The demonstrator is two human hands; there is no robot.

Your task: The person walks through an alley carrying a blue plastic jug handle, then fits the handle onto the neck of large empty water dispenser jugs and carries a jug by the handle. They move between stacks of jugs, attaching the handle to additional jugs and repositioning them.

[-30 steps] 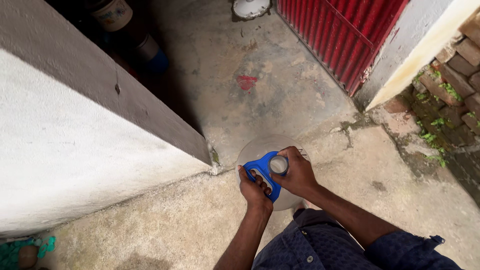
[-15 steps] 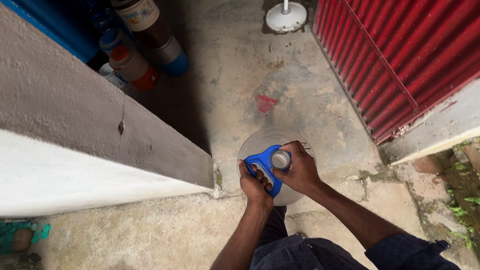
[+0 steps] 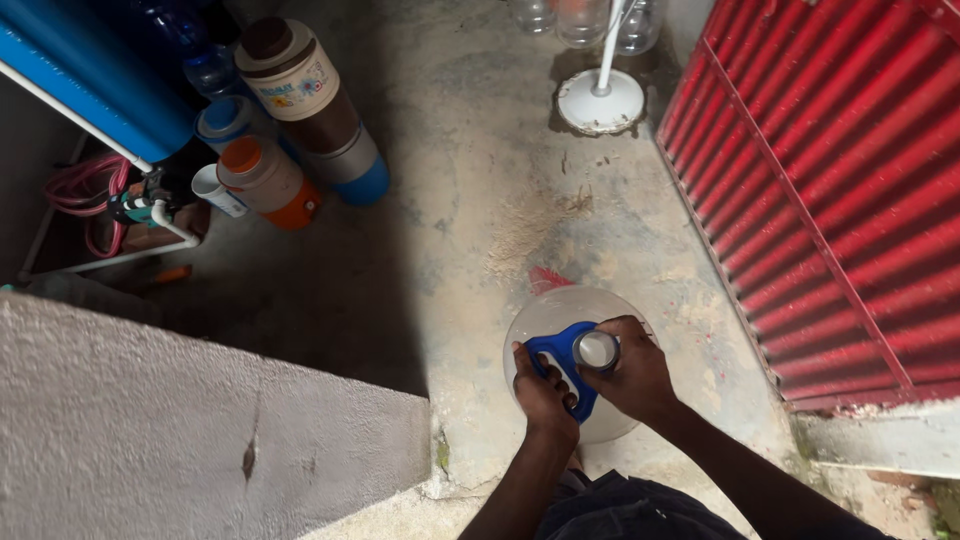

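Note:
I hold a large clear plastic water jug in front of me, seen from above, with a blue handle across its top and a pale capped neck. My left hand grips the blue handle. My right hand wraps around the neck and the jug's top beside it. The jug hangs above the concrete floor.
A grey concrete wall fills the lower left. A red corrugated metal door stands at the right. Several jugs and flasks cluster at the upper left beside a blue tank and pink hose. A white stand base sits ahead.
The view has moved forward past the wall's corner; the containers, blue tank and stand base now show. Both hands keep the same hold on the jug.

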